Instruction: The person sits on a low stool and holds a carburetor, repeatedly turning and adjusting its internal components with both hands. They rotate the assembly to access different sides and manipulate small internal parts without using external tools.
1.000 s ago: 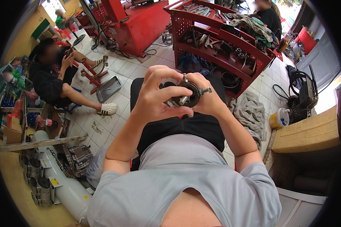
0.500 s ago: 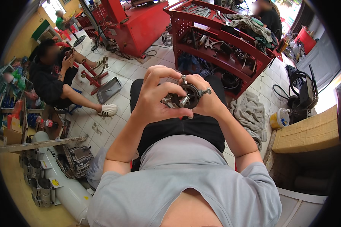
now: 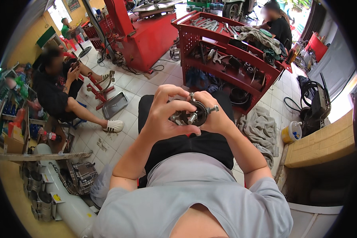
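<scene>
Above my lap, both hands are closed around a round, dark metal part with bolts (image 3: 202,114). One bolt stands up at its top, another juts out to the right, and a third points toward me. My left hand (image 3: 165,112) grips the left side, with thumb below and bent fingers above. Wrapped round the far right side is my right hand (image 3: 218,119), its fingertips mostly hidden behind the part. Below the hands are my black trousers (image 3: 174,144).
A red tool cart (image 3: 226,59) with wrenches and cloths stands ahead. Grey rags (image 3: 260,129) and a yellow-white bucket (image 3: 292,131) lie to the right. At left, a person (image 3: 57,85) sits near a metal tray (image 3: 115,105). A white cylinder (image 3: 69,198) is lower left.
My view has tilted up slightly, so the hands and part sit lower in the picture. Both hands keep the same hold on the part.
</scene>
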A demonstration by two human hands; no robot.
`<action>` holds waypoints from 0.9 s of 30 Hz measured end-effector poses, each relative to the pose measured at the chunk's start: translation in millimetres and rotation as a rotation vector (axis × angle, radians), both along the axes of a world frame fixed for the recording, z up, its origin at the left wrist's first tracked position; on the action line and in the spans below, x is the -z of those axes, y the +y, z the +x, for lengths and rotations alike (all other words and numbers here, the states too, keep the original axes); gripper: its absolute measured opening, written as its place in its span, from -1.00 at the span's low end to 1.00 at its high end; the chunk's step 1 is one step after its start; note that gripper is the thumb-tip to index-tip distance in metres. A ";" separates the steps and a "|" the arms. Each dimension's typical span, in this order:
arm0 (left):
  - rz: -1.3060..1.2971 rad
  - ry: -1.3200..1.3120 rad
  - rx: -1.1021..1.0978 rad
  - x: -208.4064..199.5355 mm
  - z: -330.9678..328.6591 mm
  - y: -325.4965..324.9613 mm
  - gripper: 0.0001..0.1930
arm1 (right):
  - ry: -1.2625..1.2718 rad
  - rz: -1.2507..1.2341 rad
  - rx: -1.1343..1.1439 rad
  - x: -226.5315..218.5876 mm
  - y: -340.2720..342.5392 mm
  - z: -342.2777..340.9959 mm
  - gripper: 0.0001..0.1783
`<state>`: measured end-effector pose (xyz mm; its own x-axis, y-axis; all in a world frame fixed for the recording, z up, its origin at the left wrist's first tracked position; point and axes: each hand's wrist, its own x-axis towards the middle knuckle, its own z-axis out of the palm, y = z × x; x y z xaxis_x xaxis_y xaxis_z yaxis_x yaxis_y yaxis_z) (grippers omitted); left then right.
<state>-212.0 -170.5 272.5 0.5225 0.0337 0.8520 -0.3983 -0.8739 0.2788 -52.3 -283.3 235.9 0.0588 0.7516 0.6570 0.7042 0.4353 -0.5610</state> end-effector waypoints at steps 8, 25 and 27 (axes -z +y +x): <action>-0.119 0.010 0.077 10.0 3.4 0.3 -0.41 | 0.006 -0.031 0.000 -3.5 -2.0 -0.6 -0.35; -0.224 0.105 0.290 16.5 11.3 -2.5 -0.44 | 0.165 -0.073 -0.093 9.1 0.1 0.0 -0.23; -0.210 0.104 0.287 15.4 10.9 -2.4 -0.46 | 0.175 -0.058 -0.102 8.2 0.4 -1.0 -0.23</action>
